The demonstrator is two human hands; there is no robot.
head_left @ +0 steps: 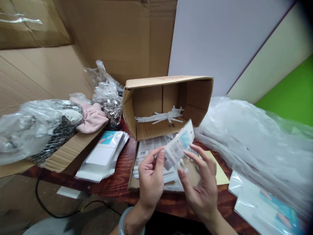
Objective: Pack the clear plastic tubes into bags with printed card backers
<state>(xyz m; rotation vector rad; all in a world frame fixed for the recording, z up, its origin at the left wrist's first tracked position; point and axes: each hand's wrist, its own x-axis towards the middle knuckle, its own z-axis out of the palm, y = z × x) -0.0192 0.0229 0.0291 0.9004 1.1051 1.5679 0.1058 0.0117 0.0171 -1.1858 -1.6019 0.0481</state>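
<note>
My left hand [152, 178] pinches the lower left end of a clear plastic packet [176, 148] between thumb and fingers. The packet shows a printed label and a teal picture, and tilts up to the right. At its right edge is my right hand [204, 178], thumb and fingers apart, with fingertips at or close to the packet. Whether they touch it is hard to tell. Below both hands lies a shallow cardboard tray [133, 182] with several white printed packets in it. Something small and whitish shows near my right thumb; its kind is unclear.
An open cardboard box [168, 81] lies on its side behind, with white strips [161, 116] inside. Stacked packets [102, 156] lie left, beside a carton [70, 153] with plastic bags and a pink cloth [91, 117]. Clear plastic sheeting [244, 130] and packets [259, 202] lie right.
</note>
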